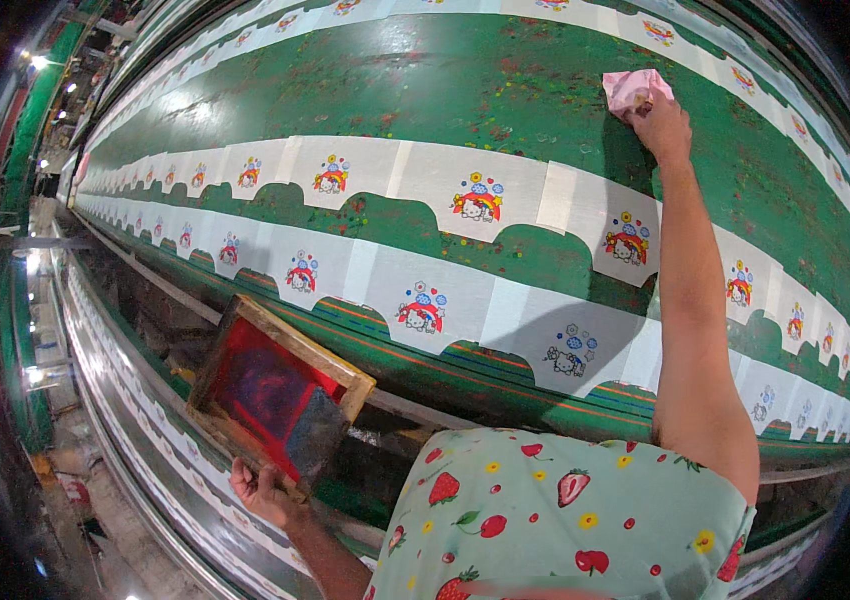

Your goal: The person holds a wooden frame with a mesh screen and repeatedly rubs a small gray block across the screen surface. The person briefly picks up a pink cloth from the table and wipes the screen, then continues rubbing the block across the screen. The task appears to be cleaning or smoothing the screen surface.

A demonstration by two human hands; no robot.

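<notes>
Before you: long green table (pixel 375 85), marked with dark and coloured specks (pixel 485 75) | nearest you: row of white pieces (pixel 465 305), full-colour prints leftward, sparser ones rightward | beyond: second row (pixel 425 185), coloured prints | opposite you: further printed rows (pixel 610 20)

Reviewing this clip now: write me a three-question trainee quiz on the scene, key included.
1. What is the right hand holding?
2. The left hand is at: a) the pink piece; b) the wooden frame; c) a white printed piece.
3. True or false: every white printed piece bears a red rainbow.

Key:
1. A crumpled pink piece of cloth or paper.
2. b.
3. False: one white printed piece in the nearest row shows no red.
</notes>
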